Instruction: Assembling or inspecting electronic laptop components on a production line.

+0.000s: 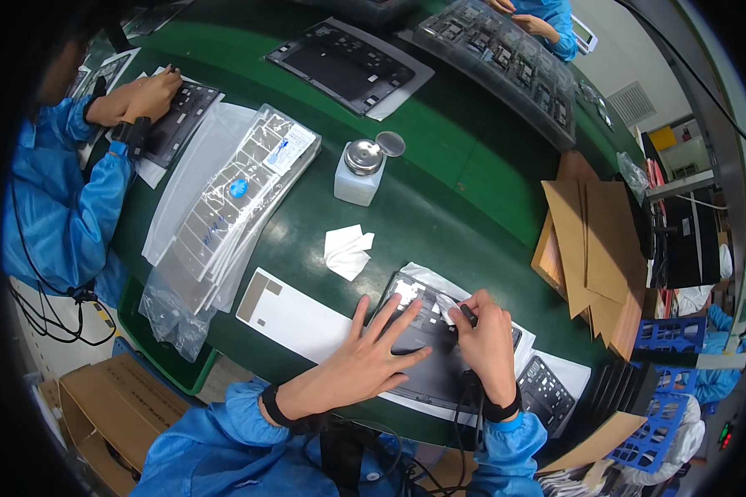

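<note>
A dark grey, flat device panel [431,369] with small cut-outs lies on white paper in front of me. My left hand [352,363] rests on its left part, fingers spread, holding nothing. Over the panel's right part, my right hand [489,335] is closed on a small white wipe [447,308], which touches the panel near its far edge. A dark, short object [469,315] shows beside those fingers; its kind is unclear. Beyond the panel lies a folded white wipe [348,252]. A white strip [294,321] with brownish adhesive pieces sticks out left from under my left hand.
A square pump bottle [358,180] stands with its lid raised. Bagged adhesive sheets [232,195] lie left, near a co-worker's hands [149,98]. Another panel [344,66] and a clear parts tray [501,62] are at the back. Cardboard pieces [597,240] stand right; a smaller panel [545,393] lies near right.
</note>
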Demonstrator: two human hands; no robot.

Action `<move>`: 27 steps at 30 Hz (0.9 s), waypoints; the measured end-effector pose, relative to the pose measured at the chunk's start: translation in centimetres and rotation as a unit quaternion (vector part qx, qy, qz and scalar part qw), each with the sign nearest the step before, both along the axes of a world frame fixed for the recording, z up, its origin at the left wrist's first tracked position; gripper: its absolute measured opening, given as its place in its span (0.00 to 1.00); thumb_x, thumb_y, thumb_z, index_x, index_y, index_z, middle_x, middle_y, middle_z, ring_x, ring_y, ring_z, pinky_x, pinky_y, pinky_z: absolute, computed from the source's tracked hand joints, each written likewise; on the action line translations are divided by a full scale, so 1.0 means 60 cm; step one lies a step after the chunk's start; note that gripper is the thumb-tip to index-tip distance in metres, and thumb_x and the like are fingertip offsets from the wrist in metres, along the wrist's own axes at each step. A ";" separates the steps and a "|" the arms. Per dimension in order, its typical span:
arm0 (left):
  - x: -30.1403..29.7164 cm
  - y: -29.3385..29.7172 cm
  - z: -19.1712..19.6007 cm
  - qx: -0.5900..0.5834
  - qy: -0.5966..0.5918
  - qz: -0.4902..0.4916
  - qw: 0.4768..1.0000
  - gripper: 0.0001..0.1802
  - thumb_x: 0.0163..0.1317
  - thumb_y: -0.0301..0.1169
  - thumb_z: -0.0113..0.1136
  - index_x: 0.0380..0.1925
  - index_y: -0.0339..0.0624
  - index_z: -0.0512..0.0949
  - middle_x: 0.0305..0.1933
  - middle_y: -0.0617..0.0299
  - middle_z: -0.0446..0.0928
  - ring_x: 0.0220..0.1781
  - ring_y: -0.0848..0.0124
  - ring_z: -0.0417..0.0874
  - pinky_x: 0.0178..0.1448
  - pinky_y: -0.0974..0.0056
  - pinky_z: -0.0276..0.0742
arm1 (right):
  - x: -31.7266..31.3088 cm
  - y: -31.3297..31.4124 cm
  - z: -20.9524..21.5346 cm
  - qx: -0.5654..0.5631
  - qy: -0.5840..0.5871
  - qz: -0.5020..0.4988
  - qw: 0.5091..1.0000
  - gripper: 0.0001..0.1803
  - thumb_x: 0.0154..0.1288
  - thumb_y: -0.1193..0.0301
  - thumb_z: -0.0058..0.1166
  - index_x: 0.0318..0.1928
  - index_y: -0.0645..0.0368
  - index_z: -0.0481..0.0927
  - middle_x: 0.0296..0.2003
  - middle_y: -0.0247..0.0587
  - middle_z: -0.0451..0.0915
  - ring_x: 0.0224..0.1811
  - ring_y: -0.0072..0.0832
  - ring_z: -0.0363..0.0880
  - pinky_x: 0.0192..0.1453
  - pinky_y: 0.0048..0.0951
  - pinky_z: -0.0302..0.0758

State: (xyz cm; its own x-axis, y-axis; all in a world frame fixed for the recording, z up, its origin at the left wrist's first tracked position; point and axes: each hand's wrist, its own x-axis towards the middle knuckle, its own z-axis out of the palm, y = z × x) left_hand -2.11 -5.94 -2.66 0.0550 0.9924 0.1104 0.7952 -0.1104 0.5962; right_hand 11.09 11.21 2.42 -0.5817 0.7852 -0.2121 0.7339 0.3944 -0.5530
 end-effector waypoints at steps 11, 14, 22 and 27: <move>0.003 -0.004 0.002 0.017 -0.005 -0.002 1.000 0.32 0.59 0.44 0.70 0.65 0.54 0.77 0.81 0.40 0.49 0.82 0.40 0.48 0.74 0.23 0.47 | 0.016 -0.008 -0.001 0.046 0.021 0.001 0.999 0.10 0.63 0.76 0.65 0.33 0.68 0.76 0.26 0.57 0.84 0.29 0.52 0.84 0.33 0.41 0.75; -0.006 -0.021 0.003 0.051 0.023 0.000 0.998 0.41 0.64 0.50 0.66 0.74 0.46 0.65 0.81 0.40 0.52 0.82 0.43 0.51 0.80 0.32 0.44 | 0.014 -0.043 0.037 0.081 0.072 0.043 0.993 0.07 0.62 0.79 0.62 0.38 0.64 0.77 0.30 0.58 0.84 0.35 0.56 0.85 0.36 0.45 0.78; 0.014 -0.132 0.086 0.135 -0.659 0.171 0.719 0.32 0.83 0.47 0.31 0.51 0.29 0.79 0.60 0.38 0.78 0.62 0.55 0.79 0.69 0.52 0.71 | -0.038 -0.276 0.078 -0.134 0.253 0.131 0.949 0.09 0.61 0.82 0.65 0.38 0.60 0.78 0.37 0.46 0.88 0.35 0.39 0.90 0.41 0.38 0.82; -0.041 -0.209 0.069 0.181 -0.437 0.350 0.809 0.22 0.80 0.37 0.42 0.30 0.36 0.77 0.43 0.47 0.85 0.52 0.58 0.83 0.59 0.54 0.78 | -0.103 -0.258 0.058 0.078 0.374 0.153 0.911 0.14 0.77 0.67 0.45 0.40 0.63 0.80 0.26 0.43 0.81 0.19 0.32 0.73 0.31 0.30 0.72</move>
